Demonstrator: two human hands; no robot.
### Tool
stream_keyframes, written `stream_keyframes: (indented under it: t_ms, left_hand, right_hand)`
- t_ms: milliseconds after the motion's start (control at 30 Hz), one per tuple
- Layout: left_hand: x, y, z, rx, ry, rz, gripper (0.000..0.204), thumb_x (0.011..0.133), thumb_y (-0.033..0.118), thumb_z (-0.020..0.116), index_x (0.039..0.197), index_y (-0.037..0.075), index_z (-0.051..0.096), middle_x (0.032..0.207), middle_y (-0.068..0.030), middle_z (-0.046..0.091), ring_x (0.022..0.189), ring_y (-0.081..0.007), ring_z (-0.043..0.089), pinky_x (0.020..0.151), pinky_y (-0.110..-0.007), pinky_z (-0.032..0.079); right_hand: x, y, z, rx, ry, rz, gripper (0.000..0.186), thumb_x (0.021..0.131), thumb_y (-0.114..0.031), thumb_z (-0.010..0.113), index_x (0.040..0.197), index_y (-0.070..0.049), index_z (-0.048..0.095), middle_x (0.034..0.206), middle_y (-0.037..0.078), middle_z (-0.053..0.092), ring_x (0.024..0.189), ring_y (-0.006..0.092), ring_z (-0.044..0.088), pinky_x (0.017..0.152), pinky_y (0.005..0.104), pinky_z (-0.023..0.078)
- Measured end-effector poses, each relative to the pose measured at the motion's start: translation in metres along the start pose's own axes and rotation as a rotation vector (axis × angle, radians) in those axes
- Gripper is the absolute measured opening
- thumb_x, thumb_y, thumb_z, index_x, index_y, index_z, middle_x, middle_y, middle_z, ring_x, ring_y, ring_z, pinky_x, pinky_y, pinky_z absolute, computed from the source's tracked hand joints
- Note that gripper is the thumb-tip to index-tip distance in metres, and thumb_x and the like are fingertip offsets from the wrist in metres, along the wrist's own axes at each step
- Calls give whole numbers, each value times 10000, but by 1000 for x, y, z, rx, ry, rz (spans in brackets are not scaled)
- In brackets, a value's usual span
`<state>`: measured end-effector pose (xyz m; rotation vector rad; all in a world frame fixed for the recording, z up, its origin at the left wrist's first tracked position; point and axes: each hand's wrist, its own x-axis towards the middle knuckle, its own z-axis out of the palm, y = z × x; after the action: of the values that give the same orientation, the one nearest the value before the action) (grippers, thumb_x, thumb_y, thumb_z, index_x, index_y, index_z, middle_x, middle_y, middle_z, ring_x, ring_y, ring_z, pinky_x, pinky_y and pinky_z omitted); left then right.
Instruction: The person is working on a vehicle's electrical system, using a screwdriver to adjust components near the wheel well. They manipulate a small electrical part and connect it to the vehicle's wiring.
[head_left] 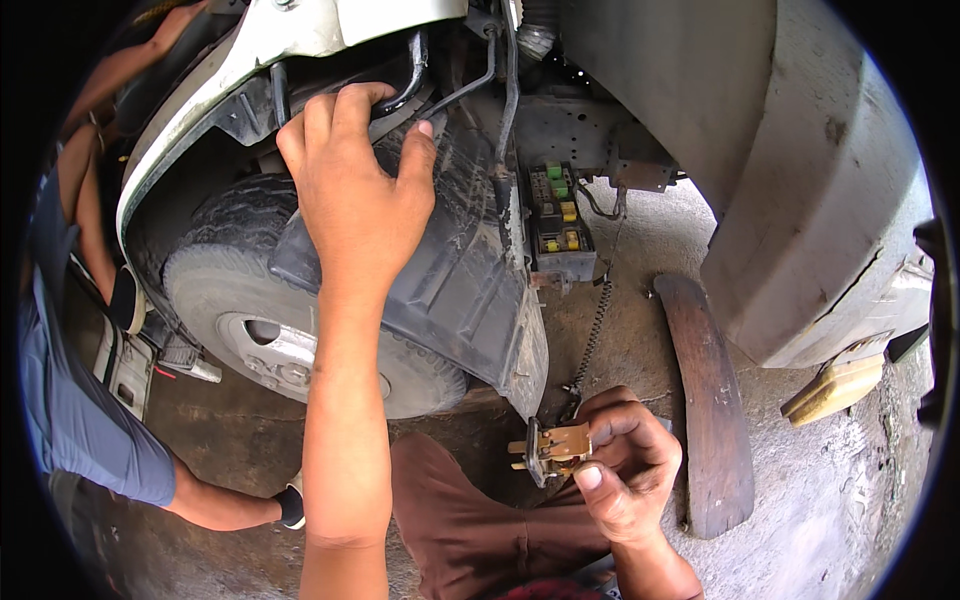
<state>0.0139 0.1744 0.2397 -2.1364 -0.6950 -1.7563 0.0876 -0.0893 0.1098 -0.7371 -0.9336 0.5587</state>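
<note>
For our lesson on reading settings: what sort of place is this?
Probably a vehicle repair yard: a wheel under an opened wheel arch, an exposed fuse box, and a rough concrete floor.

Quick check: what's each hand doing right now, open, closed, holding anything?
Left hand: closed on the black wheel-arch liner.
Right hand: closed, fingers holding a small tan relay.

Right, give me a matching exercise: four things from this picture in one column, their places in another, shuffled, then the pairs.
Things:
1. left hand
2. right hand
3. fuse box
4. wooden plank

Places:
A. lying on the concrete floor
B. fixed beside the black wheel-arch liner
C. up on a black hose above the tyre
D. holding a small tan relay with metal prongs

Pairs: 1-C, 2-D, 3-B, 4-A
</note>
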Motion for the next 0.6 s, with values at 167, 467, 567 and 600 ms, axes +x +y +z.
stream_keyframes:
  t_ms: [167,467,567,600]
  left_hand:
    - [-1,-1,2,10,13,15,342,851,159,788,1168,73,691,1171,-126,597,1211,-379,474,1028,-489,445]
    - [-2,-3,5,9,31,20,348,846,149,781,1174,83,683,1189,-124,590,1221,-376,467,1017,-489,453]
    - [-1,-2,5,15,33,15,354,841,145,782,1174,83,681,1192,-121,589,1225,-377,466,1019,-490,453]
    - [-1,-2,5,18,39,23,355,838,145,784,1171,84,680,1191,-120,588,1223,-377,466,1016,-492,454]
  right_hand:
    - [0,2,-1,-18,13,13,270,868,0,795,1045,95,615,1078,134,563,925,133,547,848,261,481]
    - [1,4,1,-46,32,13,280,867,-30,808,1039,84,619,1052,125,580,910,135,546,835,265,468]
    - [1,4,1,-37,37,17,272,878,-35,808,1039,79,620,1046,122,585,893,128,552,831,256,470]
    - [1,4,2,-39,40,33,267,883,-34,806,1038,77,620,1045,117,587,890,124,554,828,251,470]
